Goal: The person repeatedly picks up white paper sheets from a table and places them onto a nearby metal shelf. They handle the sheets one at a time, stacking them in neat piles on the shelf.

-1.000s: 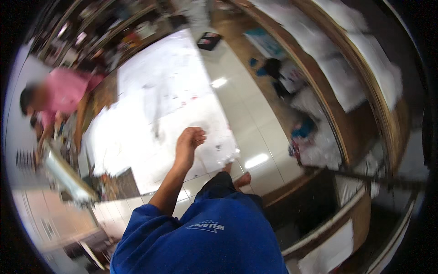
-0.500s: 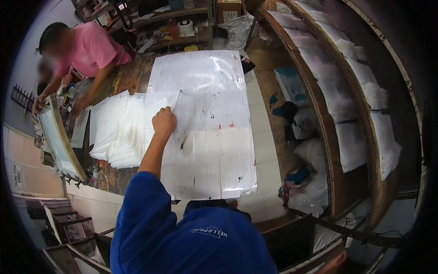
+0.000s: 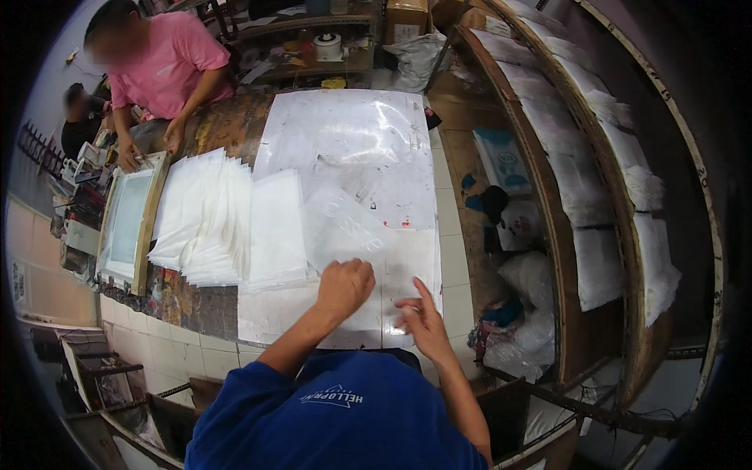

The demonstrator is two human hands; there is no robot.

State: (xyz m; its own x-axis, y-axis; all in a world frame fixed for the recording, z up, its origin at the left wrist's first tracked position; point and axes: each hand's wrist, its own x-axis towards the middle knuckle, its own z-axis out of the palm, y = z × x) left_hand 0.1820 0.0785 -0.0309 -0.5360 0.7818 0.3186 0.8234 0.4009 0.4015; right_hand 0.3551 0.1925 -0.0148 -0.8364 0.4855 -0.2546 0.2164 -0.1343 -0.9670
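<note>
A translucent plastic bag (image 3: pixel 335 211) with white print lies tilted across the white sheet (image 3: pixel 313 125) on the table. My left hand (image 3: pixel 345 291) is closed at the near edge of this bag, its fingers curled in. To the right and slightly nearer, my right hand (image 3: pixel 423 319) is raised above the sheet with its fingers apart and nothing in them. Left of the printed bag lies a flat stack of whitish bags (image 3: pixel 278 227). Beside that stack, more whitish bags (image 3: pixel 205 215) are fanned out in overlapping layers.
Across the table at the far left, a person in pink (image 3: pixel 168 63) has both hands at a framed screen (image 3: pixel 129 223). On the right stands a wooden rack (image 3: pixel 548 235) bearing piles of whitish bags (image 3: pixel 599 266). A rice-cooker-like white appliance (image 3: pixel 328 48) sits on the back shelf.
My left hand has moved right and nearer from the stack, bringing a printed bag over the sheet. My right hand has come in over the sheet. The co-worker's frame has been lowered.
</note>
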